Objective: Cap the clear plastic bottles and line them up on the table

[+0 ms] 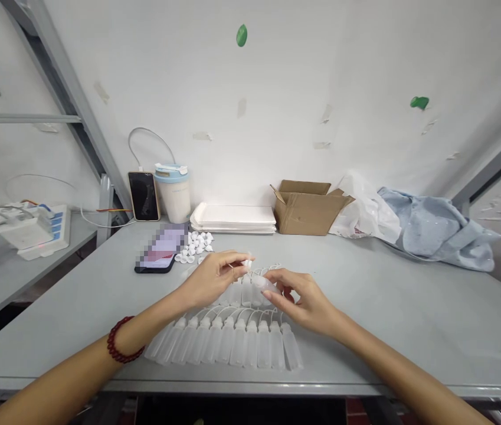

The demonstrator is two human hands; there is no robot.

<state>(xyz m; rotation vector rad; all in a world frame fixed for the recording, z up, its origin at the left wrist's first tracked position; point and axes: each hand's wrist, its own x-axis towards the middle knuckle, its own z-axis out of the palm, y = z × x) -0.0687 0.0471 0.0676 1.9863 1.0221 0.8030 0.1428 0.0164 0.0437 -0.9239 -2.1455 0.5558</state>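
Observation:
My left hand (215, 276) pinches a small white cap (247, 264) between thumb and fingertips. Just to its right, my right hand (305, 297) grips a translucent plastic squeeze bottle (261, 283), tilted with its neck toward the cap. Cap and bottle look slightly apart. Below both hands lies a row of similar bottles (236, 342) with thin curved tips, side by side near the table's front edge. A second row of bottles (246, 292) lies behind, partly hidden by my hands. Loose white caps (196, 245) are heaped beyond my left hand.
Beside the caps lies a phone (161, 248). Along the wall stand another phone (144, 196), a blue-lidded cup (174, 195), stacked white sheets (235, 218), an open cardboard box (310, 209), a white plastic bag (363, 209) and blue cloth (440, 230). A power strip (49, 233) sits left.

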